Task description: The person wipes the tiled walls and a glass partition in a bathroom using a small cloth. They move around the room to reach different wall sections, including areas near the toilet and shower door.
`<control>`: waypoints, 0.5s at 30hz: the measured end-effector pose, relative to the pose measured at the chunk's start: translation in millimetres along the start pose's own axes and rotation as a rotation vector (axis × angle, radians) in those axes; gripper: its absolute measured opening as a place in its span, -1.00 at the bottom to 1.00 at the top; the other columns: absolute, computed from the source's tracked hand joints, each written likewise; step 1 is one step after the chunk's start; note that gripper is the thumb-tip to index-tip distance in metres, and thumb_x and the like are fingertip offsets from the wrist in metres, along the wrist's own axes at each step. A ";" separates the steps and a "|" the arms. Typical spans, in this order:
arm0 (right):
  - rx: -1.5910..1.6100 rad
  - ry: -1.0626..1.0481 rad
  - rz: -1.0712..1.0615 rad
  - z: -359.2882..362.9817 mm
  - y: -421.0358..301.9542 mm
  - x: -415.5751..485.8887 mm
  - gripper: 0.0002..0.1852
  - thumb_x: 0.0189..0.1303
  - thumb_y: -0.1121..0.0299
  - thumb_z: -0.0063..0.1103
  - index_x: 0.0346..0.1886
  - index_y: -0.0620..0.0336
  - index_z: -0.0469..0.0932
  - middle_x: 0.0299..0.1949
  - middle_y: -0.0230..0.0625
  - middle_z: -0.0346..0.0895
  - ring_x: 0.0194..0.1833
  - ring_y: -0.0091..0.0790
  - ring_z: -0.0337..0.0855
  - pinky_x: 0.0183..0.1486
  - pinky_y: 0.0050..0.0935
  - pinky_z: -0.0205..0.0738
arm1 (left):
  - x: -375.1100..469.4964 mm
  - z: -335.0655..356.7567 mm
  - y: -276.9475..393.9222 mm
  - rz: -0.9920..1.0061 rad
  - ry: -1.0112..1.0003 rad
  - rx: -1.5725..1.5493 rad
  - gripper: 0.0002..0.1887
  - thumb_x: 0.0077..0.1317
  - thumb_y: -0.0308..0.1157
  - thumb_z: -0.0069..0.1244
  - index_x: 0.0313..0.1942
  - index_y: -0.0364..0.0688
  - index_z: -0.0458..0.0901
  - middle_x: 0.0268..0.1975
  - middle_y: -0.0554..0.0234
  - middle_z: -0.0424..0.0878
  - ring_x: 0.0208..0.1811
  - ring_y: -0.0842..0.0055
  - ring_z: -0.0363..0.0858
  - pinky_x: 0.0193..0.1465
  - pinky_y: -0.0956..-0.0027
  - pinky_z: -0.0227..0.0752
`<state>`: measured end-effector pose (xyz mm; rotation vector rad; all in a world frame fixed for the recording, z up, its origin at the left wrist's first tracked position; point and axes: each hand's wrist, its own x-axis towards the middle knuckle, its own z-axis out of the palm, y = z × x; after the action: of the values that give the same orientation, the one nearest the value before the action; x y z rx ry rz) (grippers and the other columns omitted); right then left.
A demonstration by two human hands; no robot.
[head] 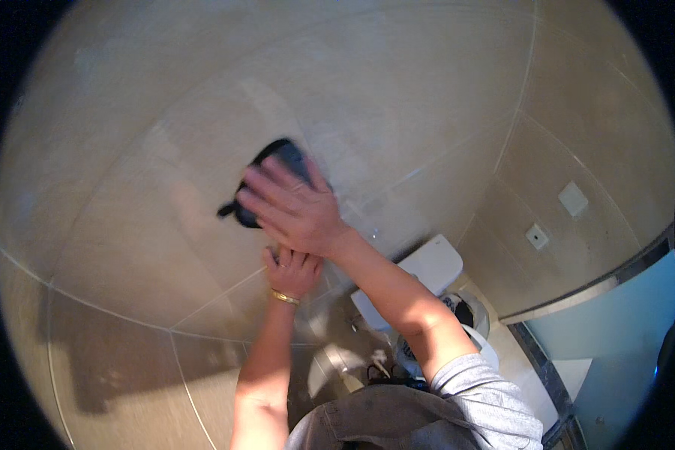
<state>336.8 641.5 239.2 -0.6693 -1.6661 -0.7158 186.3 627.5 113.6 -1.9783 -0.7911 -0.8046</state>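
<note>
My right hand (pixel 295 216) lies flat over a dark, rounded pad-like object (pixel 289 151) against the beige tiled wall (pixel 146 185). Its fingers are spread and blurred. A small black tab sticks out at the object's lower left; the exact kind of object cannot be made out. Just below, my left hand (pixel 293 275) reaches up to the wall with a ring and a gold-coloured bracelet (pixel 285 297) on it. Nothing shows in that hand, and its fingertips are partly covered by my right hand.
Below my right forearm stands a white toilet cistern (pixel 436 261). Beside it is a bin with a liner (pixel 481 309). The right-hand wall carries a socket plate (pixel 537 237) and a blank plate (pixel 572 198). A frosted glass panel (pixel 607 315) stands at the far right.
</note>
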 end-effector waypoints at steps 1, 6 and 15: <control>-0.010 0.013 0.024 -2.1 2.1 -6.9 -0.43 -0.02 0.21 0.33 0.18 -0.17 0.61 0.38 -0.34 0.42 0.44 -0.08 0.31 0.47 0.22 -0.06 | -2.4 2.3 -1.6 -0.004 0.021 -0.032 -0.58 0.23 -0.08 0.04 0.12 0.26 0.63 0.27 0.34 0.52 0.27 0.28 0.44 0.06 -0.18 0.19; -0.115 0.203 0.331 -26.9 68.5 -42.6 -0.50 0.09 0.24 0.21 0.18 -0.07 0.59 0.40 -0.24 0.38 0.47 0.01 0.24 0.44 0.24 -0.04 | 14.0 -14.3 1.4 -0.018 -0.071 0.064 -0.52 0.24 -0.05 0.06 0.21 0.30 0.59 0.30 0.35 0.50 0.29 0.25 0.44 0.08 -0.17 0.18; -0.221 0.271 0.730 -88.0 146.7 -175.3 -0.58 0.33 0.36 0.10 0.23 0.31 0.47 0.26 0.02 0.48 0.30 0.09 0.44 0.28 -0.12 0.33 | 12.5 -7.6 4.9 -0.012 -0.016 0.089 -0.55 0.22 -0.02 0.12 0.15 0.34 0.66 0.31 0.30 0.52 0.29 0.19 0.45 0.40 -0.17 -0.08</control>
<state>536.2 660.5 98.2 -1.1941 -0.9893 -0.4297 195.7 621.7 124.4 -1.9046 -0.8347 -0.7491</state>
